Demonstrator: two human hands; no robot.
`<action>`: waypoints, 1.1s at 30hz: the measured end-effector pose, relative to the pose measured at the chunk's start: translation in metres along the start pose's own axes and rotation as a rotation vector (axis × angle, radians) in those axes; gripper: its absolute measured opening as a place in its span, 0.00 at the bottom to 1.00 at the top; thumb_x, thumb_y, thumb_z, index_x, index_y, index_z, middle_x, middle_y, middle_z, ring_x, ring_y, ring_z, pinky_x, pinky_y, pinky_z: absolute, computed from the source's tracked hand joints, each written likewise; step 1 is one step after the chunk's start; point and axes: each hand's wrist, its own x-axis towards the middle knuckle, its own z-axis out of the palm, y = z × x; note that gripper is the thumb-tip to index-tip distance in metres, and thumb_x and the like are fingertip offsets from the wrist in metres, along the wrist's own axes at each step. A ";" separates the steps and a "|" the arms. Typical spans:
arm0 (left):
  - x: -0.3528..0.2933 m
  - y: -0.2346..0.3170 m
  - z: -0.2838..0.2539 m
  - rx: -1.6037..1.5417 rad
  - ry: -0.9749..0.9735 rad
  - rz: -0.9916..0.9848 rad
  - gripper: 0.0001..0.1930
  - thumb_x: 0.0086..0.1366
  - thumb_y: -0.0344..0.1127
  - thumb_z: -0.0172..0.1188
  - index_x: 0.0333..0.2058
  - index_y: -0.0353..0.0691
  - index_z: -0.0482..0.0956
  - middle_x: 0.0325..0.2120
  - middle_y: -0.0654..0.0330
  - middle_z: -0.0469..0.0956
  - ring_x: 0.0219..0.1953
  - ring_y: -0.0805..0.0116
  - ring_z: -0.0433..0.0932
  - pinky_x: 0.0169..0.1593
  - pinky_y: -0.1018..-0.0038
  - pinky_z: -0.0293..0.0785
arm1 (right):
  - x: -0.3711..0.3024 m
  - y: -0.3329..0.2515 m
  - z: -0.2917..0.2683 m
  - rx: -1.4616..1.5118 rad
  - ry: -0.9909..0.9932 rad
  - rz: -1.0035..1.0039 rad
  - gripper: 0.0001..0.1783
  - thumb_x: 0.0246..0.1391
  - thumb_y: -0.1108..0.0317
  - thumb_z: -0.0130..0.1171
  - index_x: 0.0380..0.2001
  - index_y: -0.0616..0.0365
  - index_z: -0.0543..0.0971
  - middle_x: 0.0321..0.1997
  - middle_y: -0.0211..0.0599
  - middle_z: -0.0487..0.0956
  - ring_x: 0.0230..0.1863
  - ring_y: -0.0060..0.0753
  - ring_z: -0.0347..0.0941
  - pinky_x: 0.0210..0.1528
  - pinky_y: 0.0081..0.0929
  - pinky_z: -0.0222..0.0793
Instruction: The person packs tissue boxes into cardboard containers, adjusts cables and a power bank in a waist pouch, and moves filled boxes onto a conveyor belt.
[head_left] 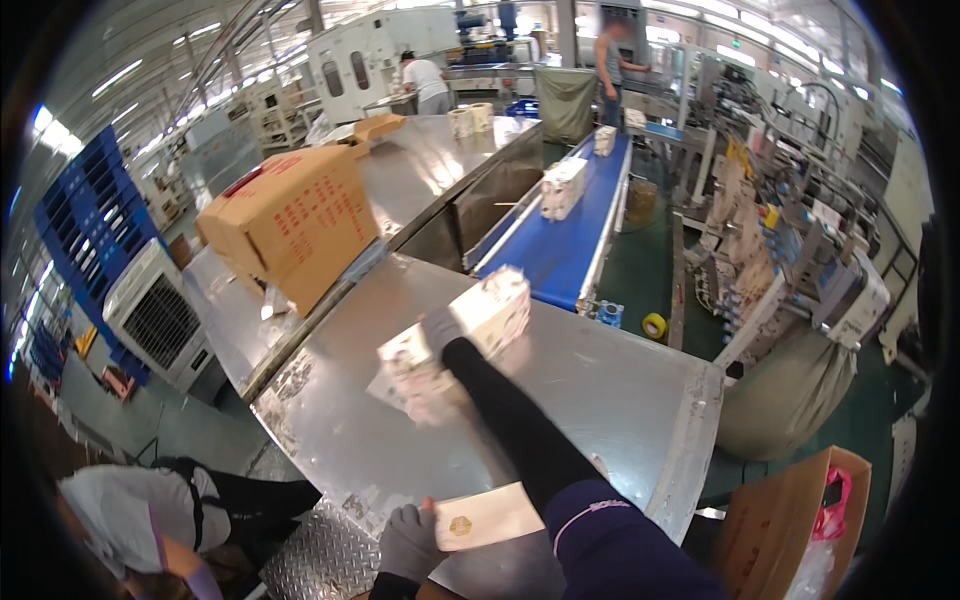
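My right hand (441, 326), in a grey glove with a black sleeve, reaches far across the shiny metal table (620, 400) and rests on white wrapped packs (495, 308), blurred by motion. A second white pack (410, 368) lies just nearer, against my forearm. My left hand (408, 540), also grey-gloved, holds a flat cream paper bag (488, 517) with a gold emblem at the table's near edge.
A blue conveyor belt (570, 235) carries more white packs (563, 187) toward the table. A large cardboard box (290, 225) stands on the metal counter at left. An open carton (800, 520) sits lower right. A person crouches at lower left; others work far back.
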 end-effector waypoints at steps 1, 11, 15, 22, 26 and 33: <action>-0.011 -0.008 0.003 0.011 0.034 -0.021 0.48 0.33 0.60 0.74 0.49 0.32 0.68 0.32 0.51 0.68 0.33 0.55 0.69 0.34 0.61 0.68 | -0.010 -0.048 -0.016 0.014 0.070 0.045 0.51 0.28 0.49 0.71 0.57 0.60 0.67 0.56 0.46 0.72 0.60 0.48 0.65 0.61 0.50 0.57; 0.021 0.063 -0.042 0.020 -0.256 -0.072 0.59 0.35 0.66 0.71 0.61 0.34 0.58 0.48 0.48 0.69 0.54 0.50 0.66 0.57 0.55 0.59 | -0.179 0.006 -0.051 0.498 -0.103 -0.187 0.56 0.23 0.52 0.72 0.60 0.61 0.62 0.54 0.55 0.71 0.53 0.51 0.71 0.54 0.37 0.68; 0.049 0.087 -0.010 0.040 -0.264 -0.065 0.54 0.35 0.59 0.73 0.58 0.37 0.61 0.44 0.53 0.72 0.48 0.54 0.72 0.52 0.65 0.64 | -0.273 0.038 -0.093 0.317 -0.244 0.073 0.45 0.23 0.54 0.73 0.51 0.58 0.73 0.47 0.50 0.78 0.49 0.46 0.75 0.50 0.37 0.72; -0.047 0.130 -0.102 -0.003 0.076 0.427 0.23 0.56 0.38 0.53 0.52 0.44 0.70 0.33 0.55 0.70 0.37 0.58 0.70 0.40 0.63 0.63 | -0.403 0.092 -0.078 0.364 -0.221 0.547 0.49 0.23 0.48 0.75 0.51 0.65 0.74 0.48 0.58 0.76 0.51 0.52 0.73 0.52 0.38 0.69; -0.176 0.093 -0.167 -0.320 0.585 0.095 0.27 0.43 0.36 0.63 0.46 0.41 0.72 0.33 0.55 0.69 0.35 0.54 0.69 0.39 0.58 0.63 | -0.449 0.081 -0.079 0.790 0.024 0.610 0.51 0.26 0.48 0.76 0.54 0.69 0.71 0.49 0.53 0.77 0.52 0.44 0.72 0.53 0.34 0.67; -0.341 0.030 -0.097 -0.035 -0.042 -0.458 0.30 0.42 0.33 0.64 0.49 0.40 0.71 0.37 0.53 0.70 0.41 0.50 0.69 0.45 0.56 0.65 | -0.443 -0.115 -0.199 1.640 -0.099 -0.120 0.39 0.45 0.75 0.66 0.61 0.65 0.61 0.54 0.45 0.75 0.55 0.37 0.73 0.55 0.35 0.73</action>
